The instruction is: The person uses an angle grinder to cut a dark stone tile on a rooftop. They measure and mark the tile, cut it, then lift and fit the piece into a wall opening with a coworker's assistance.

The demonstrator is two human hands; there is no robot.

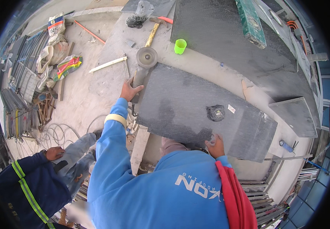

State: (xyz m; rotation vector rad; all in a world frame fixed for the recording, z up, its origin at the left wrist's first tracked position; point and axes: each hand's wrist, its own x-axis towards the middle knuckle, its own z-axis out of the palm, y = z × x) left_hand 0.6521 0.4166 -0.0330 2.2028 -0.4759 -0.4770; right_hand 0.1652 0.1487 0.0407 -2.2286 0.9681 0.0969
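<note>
My left hand (pixel 131 91) grips the grey body of an angle grinder (pixel 140 78), whose round disc (pixel 147 57) points away from me, beside the upper-left corner of a large dark stone slab (pixel 184 99). My right hand (pixel 214 144) holds the slab's near edge with bent fingers. On the slab lie a dark round patch with a shiny metal piece (pixel 216 113) and a small white label (pixel 231 108). Beyond the grinder are a yellow-handled hammer (pixel 151 36), a white L-shaped bar (pixel 107 65) and a green cup (pixel 180 46).
A co-worker in a navy striped jacket (pixel 31 183) is at lower left. Sacks (pixel 67 66), stacked grey pieces (pixel 14 114) and coiled hoses (pixel 54 133) lie left. At right are another dark slab (pixel 222 38), a smaller leaning panel (pixel 295 118) and a blue tool (pixel 286 147).
</note>
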